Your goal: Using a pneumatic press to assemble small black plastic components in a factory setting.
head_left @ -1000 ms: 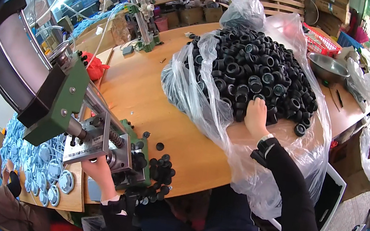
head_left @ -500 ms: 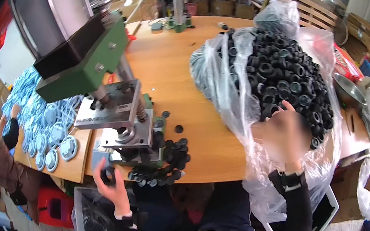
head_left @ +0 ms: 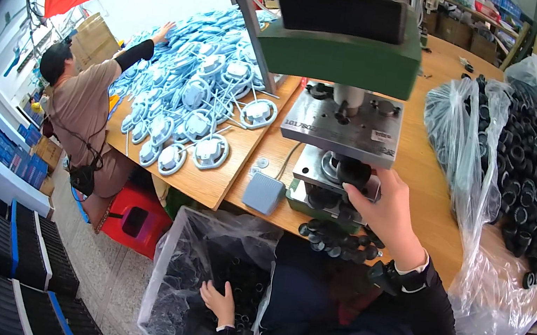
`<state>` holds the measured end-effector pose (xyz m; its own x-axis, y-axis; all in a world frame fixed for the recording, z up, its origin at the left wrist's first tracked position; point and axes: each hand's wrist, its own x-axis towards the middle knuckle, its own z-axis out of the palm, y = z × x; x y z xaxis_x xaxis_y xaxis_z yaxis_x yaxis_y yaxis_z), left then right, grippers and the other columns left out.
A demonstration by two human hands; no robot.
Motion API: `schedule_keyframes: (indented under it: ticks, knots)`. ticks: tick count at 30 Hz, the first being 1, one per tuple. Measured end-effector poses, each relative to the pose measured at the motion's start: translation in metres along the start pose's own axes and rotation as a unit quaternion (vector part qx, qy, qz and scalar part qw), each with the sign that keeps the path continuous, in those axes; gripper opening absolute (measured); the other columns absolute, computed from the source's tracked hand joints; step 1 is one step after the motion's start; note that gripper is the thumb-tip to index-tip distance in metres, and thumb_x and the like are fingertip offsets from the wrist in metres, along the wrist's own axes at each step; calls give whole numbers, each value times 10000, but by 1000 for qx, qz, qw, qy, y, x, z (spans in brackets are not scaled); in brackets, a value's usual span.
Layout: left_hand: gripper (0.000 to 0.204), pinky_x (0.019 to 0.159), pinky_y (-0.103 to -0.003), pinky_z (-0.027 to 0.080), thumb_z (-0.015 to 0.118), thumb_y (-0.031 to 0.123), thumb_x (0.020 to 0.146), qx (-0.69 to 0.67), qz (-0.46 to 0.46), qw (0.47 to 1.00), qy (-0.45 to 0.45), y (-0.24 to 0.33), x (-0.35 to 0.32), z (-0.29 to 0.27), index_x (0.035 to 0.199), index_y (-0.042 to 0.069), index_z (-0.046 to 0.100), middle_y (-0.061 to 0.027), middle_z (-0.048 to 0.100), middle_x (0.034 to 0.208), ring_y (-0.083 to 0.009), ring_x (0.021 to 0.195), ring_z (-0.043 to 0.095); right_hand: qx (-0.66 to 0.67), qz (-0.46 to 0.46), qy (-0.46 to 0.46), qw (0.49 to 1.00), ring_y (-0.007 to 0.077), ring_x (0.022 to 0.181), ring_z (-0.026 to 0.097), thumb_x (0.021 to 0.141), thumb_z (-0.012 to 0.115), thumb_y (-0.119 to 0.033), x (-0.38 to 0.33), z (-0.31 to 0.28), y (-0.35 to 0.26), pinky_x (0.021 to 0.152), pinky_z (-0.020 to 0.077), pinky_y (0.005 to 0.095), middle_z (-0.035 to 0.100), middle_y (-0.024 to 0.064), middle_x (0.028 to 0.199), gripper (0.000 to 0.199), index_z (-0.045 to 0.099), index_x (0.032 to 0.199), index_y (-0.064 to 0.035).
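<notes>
Black rings [head_left: 531,169] in clear bag [head_left: 470,151]

A small factory workshop was the setting. A green-headed bench press with grey steel plates [head_left: 340,119] stood on a worn wooden worktable [head_left: 432,188], flanked by a clear plastic sack of black round rubber parts [head_left: 530,176]. On an adjoining bench, a seated co-worker in a brown top [head_left: 83,108] sorted a heap of pale blue round devices with white cords [head_left: 202,99]. Stacked blue and black plastic trays [head_left: 19,254] lined the bare concrete floor [head_left: 107,282], and a red plastic stool [head_left: 135,220] served as seating.
</notes>
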<state>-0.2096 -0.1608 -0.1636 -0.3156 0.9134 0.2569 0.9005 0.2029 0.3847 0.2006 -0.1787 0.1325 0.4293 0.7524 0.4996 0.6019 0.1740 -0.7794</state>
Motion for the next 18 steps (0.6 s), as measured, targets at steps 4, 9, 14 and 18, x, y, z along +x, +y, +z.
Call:
schedule_keyframes:
  ticks: [4,9,14,18]
  knots:
    - [341,1033,-451,338,650,194,850,-158,101,981,-53,49,13,-21,1097,-29,577,-206,497,1290,-376,1248,414,-67,-60,-19,996,271,721,575,706,765,-97,25,5,-7,650,476,372,612,140,881,380,597,1037,-17]
    - [233,1023,-437,347,617,64,844,-321,332,887,7,187,64,-73,1065,-8,599,-160,579,1199,-371,1191,486,-73,57,-66,994,225,794,604,698,779,-100,37,5,-17,701,482,358,632,111,905,395,596,1039,-20]
    - [347,1027,-466,303,559,237,901,-153,439,885,-25,253,111,-44,1220,108,603,-89,553,1319,-306,1290,433,-23,81,-12,996,281,971,611,696,790,-95,-4,21,-22,815,474,372,631,153,1058,605,499,1219,-8]
    - [336,944,-527,339,539,271,907,-168,422,889,-54,269,108,-40,1215,155,606,-35,564,1306,-263,1265,464,-32,58,71,995,252,1222,494,755,745,-76,-74,-33,-30,994,402,376,496,152,1347,622,451,1294,26]
